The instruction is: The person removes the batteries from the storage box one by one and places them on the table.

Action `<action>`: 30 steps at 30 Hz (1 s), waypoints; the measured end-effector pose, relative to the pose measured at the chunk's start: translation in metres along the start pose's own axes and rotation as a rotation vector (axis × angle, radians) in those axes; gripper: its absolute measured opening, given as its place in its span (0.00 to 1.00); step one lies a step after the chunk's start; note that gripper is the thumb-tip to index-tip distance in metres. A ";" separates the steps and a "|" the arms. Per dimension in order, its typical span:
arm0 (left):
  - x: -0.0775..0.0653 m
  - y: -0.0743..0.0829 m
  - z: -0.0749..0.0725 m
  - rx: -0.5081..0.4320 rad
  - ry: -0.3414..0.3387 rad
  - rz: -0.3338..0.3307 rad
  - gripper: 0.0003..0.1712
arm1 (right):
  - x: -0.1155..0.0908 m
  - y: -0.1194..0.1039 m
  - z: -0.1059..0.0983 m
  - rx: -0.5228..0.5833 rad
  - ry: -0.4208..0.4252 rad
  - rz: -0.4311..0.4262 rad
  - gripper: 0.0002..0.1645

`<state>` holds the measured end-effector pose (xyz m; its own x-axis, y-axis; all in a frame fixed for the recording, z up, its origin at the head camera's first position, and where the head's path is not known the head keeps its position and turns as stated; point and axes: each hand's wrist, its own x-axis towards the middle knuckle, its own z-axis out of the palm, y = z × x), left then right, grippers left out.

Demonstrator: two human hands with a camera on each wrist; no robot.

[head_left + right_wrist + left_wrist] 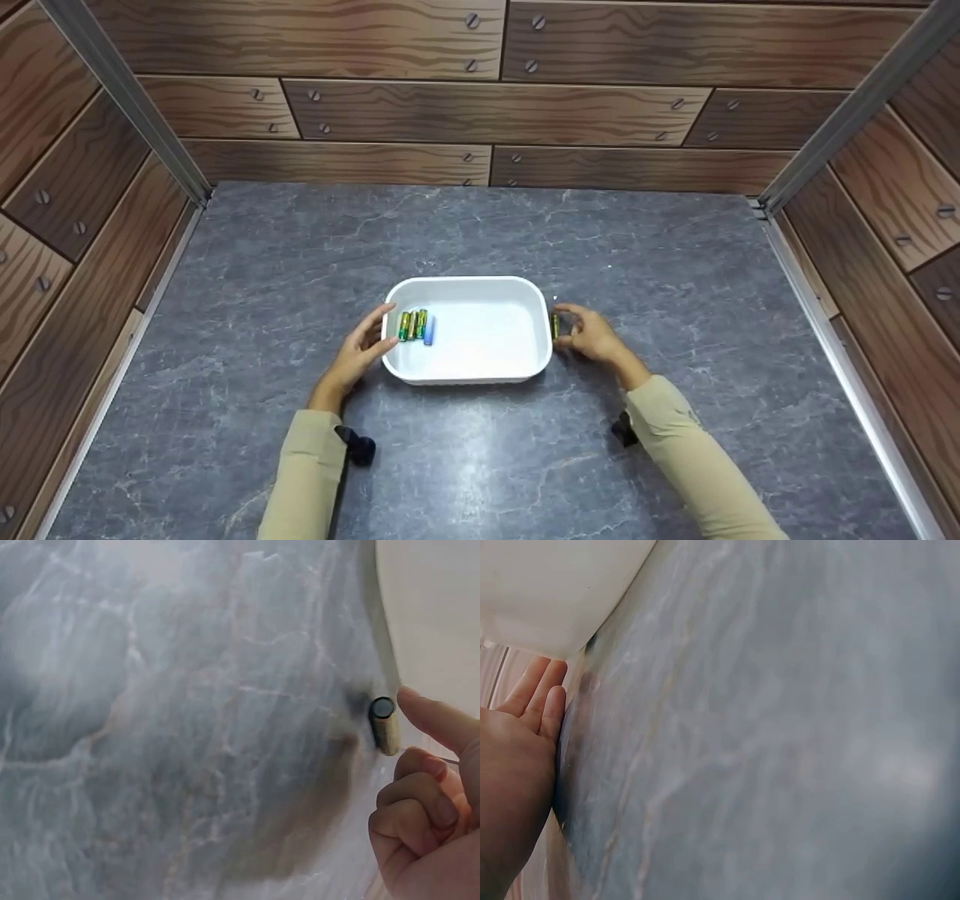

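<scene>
A white rectangular tray [487, 367] stands on the grey marbled table. Inside its left end lie three green-and-gold batteries [412, 325] in a row, with a blue battery [429, 330] beside them. My left hand [360, 354] is at the tray's left end, thumb and index fingertips spread at the rim; its other fingers extend straight beside the tray wall in the left wrist view. Just outside the right wall is another green-and-gold battery [385, 726]. My right hand [592, 336] has its thumb and index finger spread about this battery's two ends, the remaining fingers curled in.
Wood-patterned panels [495, 112] enclose the table at the back and both sides, with metal rails [840, 330] along the side edges. A small black device [362, 450] is strapped at the left wrist, another [624, 431] at the right.
</scene>
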<state>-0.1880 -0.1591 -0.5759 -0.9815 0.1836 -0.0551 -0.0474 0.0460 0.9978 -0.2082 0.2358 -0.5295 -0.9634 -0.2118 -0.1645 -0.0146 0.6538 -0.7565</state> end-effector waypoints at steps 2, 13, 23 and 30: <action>0.000 0.000 0.000 -0.010 -0.006 -0.005 0.34 | -0.001 -0.003 -0.003 -0.003 0.017 -0.011 0.35; -0.001 0.002 0.000 -0.006 -0.014 -0.008 0.34 | -0.003 -0.030 -0.007 -0.009 0.124 -0.007 0.25; -0.003 0.002 0.003 -0.003 0.020 -0.008 0.34 | -0.004 -0.055 0.015 -0.012 0.131 -0.098 0.19; 0.000 0.006 0.003 0.023 0.031 0.013 0.33 | -0.001 -0.068 0.026 0.000 0.113 -0.140 0.18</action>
<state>-0.1877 -0.1557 -0.5697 -0.9873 0.1534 -0.0406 -0.0307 0.0665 0.9973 -0.1992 0.1722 -0.4942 -0.9760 -0.2174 0.0148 -0.1506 0.6238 -0.7670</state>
